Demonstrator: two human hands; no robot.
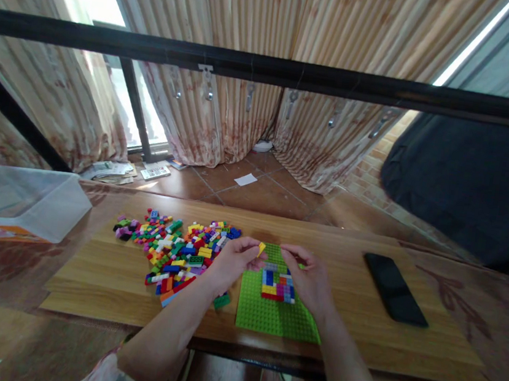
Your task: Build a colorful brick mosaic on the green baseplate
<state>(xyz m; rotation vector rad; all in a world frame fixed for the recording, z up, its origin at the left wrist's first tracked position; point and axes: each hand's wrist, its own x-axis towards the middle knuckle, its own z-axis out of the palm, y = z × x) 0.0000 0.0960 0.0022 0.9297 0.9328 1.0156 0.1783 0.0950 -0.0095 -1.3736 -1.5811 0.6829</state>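
A green baseplate (267,315) lies on the wooden table, with a small patch of coloured bricks (277,285) pressed onto its far half. My left hand (234,259) hovers over the plate's far left corner and pinches a small yellow brick (261,248) between thumb and fingers. My right hand (309,274) is just right of it, above the brick patch, its fingers curled together in a pinch; what they hold, if anything, is hidden. A pile of loose coloured bricks (177,249) lies to the left of the plate.
A black phone (394,289) lies flat on the table to the right. A clear plastic tub (21,202) stands at the far left. A loose green brick (221,301) sits by the plate's left edge. A black rail and curtains are beyond the table.
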